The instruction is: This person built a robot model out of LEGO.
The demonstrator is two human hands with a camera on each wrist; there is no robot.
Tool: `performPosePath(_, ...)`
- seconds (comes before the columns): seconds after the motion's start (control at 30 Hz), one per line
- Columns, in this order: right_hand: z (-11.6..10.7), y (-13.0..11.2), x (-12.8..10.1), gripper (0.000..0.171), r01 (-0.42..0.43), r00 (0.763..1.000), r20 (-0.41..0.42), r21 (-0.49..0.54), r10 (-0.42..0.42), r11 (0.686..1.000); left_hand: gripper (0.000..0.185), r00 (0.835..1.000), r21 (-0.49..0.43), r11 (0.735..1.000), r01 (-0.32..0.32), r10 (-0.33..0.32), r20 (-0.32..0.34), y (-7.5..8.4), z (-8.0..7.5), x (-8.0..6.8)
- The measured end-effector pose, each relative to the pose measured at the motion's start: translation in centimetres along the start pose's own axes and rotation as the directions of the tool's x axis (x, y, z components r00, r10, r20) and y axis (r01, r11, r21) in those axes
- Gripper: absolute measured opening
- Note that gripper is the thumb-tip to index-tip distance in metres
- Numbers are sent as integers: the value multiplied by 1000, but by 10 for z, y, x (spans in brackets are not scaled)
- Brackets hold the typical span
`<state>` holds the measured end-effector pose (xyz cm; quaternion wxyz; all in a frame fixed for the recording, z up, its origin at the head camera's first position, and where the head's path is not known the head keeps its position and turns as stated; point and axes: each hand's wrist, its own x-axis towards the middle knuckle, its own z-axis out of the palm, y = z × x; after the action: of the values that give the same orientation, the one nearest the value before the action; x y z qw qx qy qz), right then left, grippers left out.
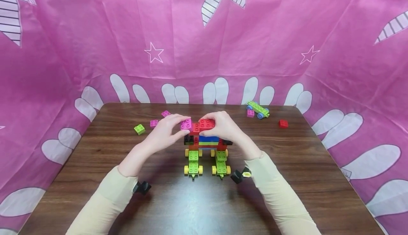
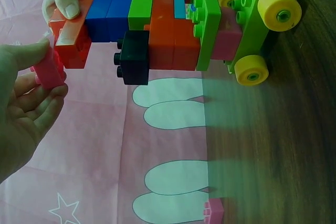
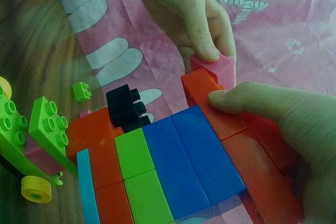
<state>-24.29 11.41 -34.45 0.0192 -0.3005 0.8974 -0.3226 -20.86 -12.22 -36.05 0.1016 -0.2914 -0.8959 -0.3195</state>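
Observation:
A tall figure of toy building bricks stands on two green wheeled bases [image 1: 193, 167] with yellow wheels. Its body has blue bricks [image 3: 181, 163], a lime brick [image 3: 149, 198], and black bricks [image 2: 135, 59] that jut from the sides. My left hand [image 1: 162, 132] pinches a pink brick [image 1: 186, 124] between thumb and fingers, at the left end of the red top layer; whether its studs are joined there I cannot tell. With thumb and fingers, my right hand [image 1: 224, 127] grips a red brick [image 1: 207, 123] at the top, its thumb lying along the near side.
Left of the figure lie a lime brick [image 1: 139, 129] and pink bricks [image 1: 154, 123]. At the back right are a green base with blue wheels [image 1: 259, 109], a pink brick [image 1: 250, 113] and a red brick [image 1: 283, 123]. A pink curtain [image 1: 191, 50] hangs behind the wooden table [image 1: 127, 199].

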Motion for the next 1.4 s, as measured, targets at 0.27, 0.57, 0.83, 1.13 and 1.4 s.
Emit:
performPosePath(0.27,0,2,1,41,-4,1000,0,2,4,1000,47,999,-3,1000,20,-20,37,2,-2,3)
performPosePath(0.57,0,1,1,41,-13,1000,1,5,13,1000,50,995,-15,998,55,-53,89,3,-7,8)
performPosePath(0.83,0,2,2,41,-16,1000,7,2,16,1000,49,989,20,998,64,-66,134,5,-13,12)
performPosePath(1.13,0,2,2,42,-35,999,16,13,35,999,48,982,63,996,62,-72,177,10,-18,17)
performPosePath(1.4,0,2,2,42,-35,999,15,19,35,999,45,972,102,993,55,-77,224,14,-22,22)
